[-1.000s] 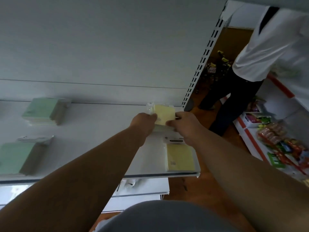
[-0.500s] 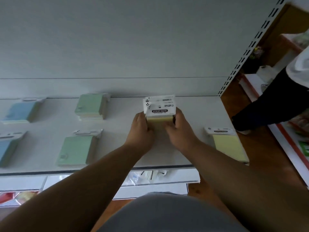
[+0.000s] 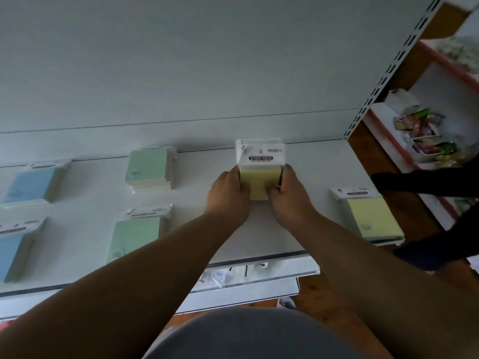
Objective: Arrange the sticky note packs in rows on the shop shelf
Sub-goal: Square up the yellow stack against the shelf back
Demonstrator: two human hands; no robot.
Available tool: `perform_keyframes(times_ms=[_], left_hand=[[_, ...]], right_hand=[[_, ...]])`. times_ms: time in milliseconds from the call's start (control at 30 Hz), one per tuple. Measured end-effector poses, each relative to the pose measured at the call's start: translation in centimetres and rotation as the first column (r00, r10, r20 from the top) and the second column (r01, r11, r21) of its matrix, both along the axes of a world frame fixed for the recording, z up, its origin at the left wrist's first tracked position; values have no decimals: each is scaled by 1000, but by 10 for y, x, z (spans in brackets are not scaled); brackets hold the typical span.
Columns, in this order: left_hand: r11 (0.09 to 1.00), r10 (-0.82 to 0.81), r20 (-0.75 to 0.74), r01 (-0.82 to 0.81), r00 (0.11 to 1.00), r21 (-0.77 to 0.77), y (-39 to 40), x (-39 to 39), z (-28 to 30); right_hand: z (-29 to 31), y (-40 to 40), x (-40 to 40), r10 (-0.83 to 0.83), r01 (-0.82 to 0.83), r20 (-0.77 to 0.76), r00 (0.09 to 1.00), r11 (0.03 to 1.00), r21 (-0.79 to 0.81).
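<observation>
A yellow sticky note pack (image 3: 260, 177) with a white header card sits at the back of the white shelf (image 3: 305, 177). My left hand (image 3: 228, 194) grips its left side and my right hand (image 3: 287, 195) grips its right side. Another yellow pack (image 3: 369, 218) lies flat at the shelf's front right corner. Two green stacks lie to the left, one at the back (image 3: 150, 168) and one at the front (image 3: 134, 234). Two blue stacks lie at the far left, back (image 3: 32, 185) and front (image 3: 13, 250).
A slotted upright post (image 3: 394, 66) ends the shelf on the right. Beyond it another person's dark trouser legs (image 3: 440, 218) stand on the wooden floor, beside a red-edged shelf with snack packets (image 3: 425, 130). A lower shelf (image 3: 246, 275) juts out below the front edge.
My hands carried the yellow pack from the shelf's right end to the middle of the back row; the view swung left, bringing the blue stacks into sight.
</observation>
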State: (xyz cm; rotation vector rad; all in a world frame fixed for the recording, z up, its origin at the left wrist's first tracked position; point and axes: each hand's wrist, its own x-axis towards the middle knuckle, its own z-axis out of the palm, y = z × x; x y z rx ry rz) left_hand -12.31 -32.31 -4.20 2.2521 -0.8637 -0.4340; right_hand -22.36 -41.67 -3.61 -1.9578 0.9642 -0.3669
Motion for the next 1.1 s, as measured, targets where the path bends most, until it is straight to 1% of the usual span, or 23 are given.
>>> perform_keyframes(times_ms=[67,167,233,300,433,567,667,733,800,867,933,1000,1100], left_hand=[[998,59,-51,-58,997,26,-4,11,8],[982,152,-50,-145,987,117,-11,28,13],[968,141,-11,-135,990,211,-17,35,12],[957,112,11,-111,994,268,-25,38,10],[954,95,-36,-80,995,288,-42,41,11],[948,90,-13,-82,996,307,-57,36,10],[947,86,-19,-75,996,314,-64,37,7],[953,98,-31,-85,995,292,-63,40,8],[968,120,-34,-109,992,227,-56,37,8],[987,103,-59,-95,993,130,-40,27,7],[998,37,-48,-35,998,44,-27,15,5],[1000,10,5,-10,1000,5,-25,13,-2],[998,63,9,-62,998,-12,-30,14,-2]], right_hand=[[10,-9,14,-31,26,-72,997,997,-68],[19,-23,38,-6,-4,-150,989,998,-68],[18,-31,50,4,-17,-190,982,998,-64],[15,-36,56,-24,6,-227,974,997,-80],[8,-50,54,-75,62,-240,968,996,-64],[8,-63,50,-95,85,-249,964,995,-50],[5,-69,49,-102,69,-304,947,991,-118],[4,-71,45,-108,55,-314,943,983,-174],[6,-72,35,-100,49,-298,949,984,-173],[7,-71,22,-27,-4,-260,965,993,-119],[7,-68,8,82,-105,-224,971,990,-93],[2,-69,1,148,-181,-208,967,972,-151],[-3,-74,2,138,-181,-192,972,956,-231]])
